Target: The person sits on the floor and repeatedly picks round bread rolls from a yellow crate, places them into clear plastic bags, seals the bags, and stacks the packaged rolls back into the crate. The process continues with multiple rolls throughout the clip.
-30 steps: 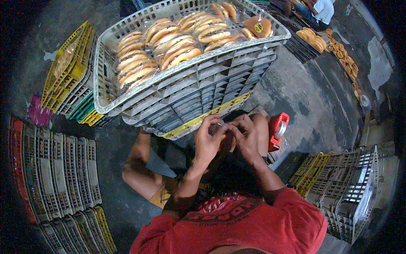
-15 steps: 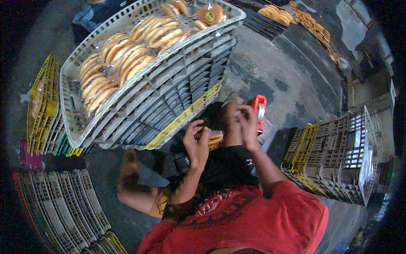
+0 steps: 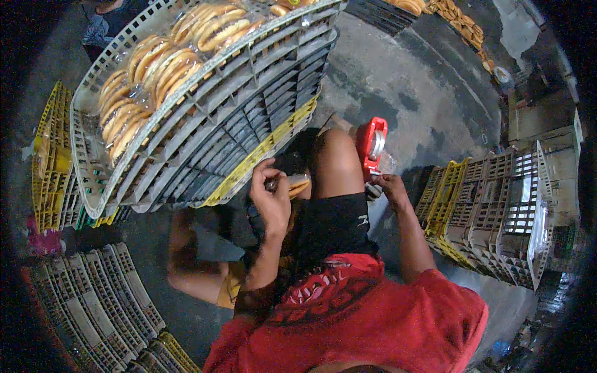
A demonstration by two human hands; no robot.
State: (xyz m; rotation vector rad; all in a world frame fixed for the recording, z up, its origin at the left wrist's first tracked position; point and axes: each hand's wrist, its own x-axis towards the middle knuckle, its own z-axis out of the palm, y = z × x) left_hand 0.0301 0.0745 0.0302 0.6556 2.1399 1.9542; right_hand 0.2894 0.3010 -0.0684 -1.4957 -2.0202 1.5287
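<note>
My left hand [image 3: 271,202] is closed around the gathered end of a clear bag of bread [image 3: 300,186], held above my lap. The filled part of the bag, brown and pale, sticks out to the right of my fingers. Beside my bare knee stands a red tape dispenser [image 3: 377,138] with a pale roll in it. At its near end my right hand [image 3: 392,188] is pinched, fingertips against the dispenser. Whatever lies between those fingertips is too small to make out.
A tall stack of crates [image 3: 249,93] rises at front left, bagged buns [image 3: 165,68] filling its top crate. More crates stand at right [image 3: 485,211], far left [image 3: 53,161] and lower left [image 3: 93,304]. Loose buns [image 3: 457,22] lie at the far right. Another person's arm [image 3: 193,267] is at my left.
My right hand has moved from above my knee, near my left hand, down and right to the dispenser's near end. My left hand still holds the bag, slightly farther left in view.
</note>
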